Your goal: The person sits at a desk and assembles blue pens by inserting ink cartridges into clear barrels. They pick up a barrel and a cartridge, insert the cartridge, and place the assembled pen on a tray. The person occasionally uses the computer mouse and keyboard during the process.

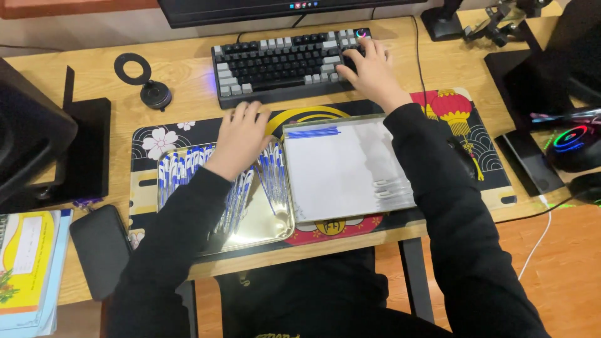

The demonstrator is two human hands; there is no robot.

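My left hand (241, 134) rests palm down over the far edge of a shiny metal tray (266, 226) that holds several blue-and-white pens (178, 169); its fingers are bent and I cannot see whether they hold a pen. My right hand (369, 66) lies with fingers spread on the right end of a black and grey keyboard (275, 62). To the right of the pen tray lies a second flat silver tray (344, 166) with a blue strip near its top and a few pale pens at its right edge. Both trays sit on a patterned desk mat (463, 119).
A monitor (250, 9) stands behind the keyboard. A black round gadget (153, 92) sits left of it. A dark speaker (31, 131), a black pouch (100, 247) and yellow books (28, 269) are at left. A glowing mouse (573, 144) and black pads lie right.
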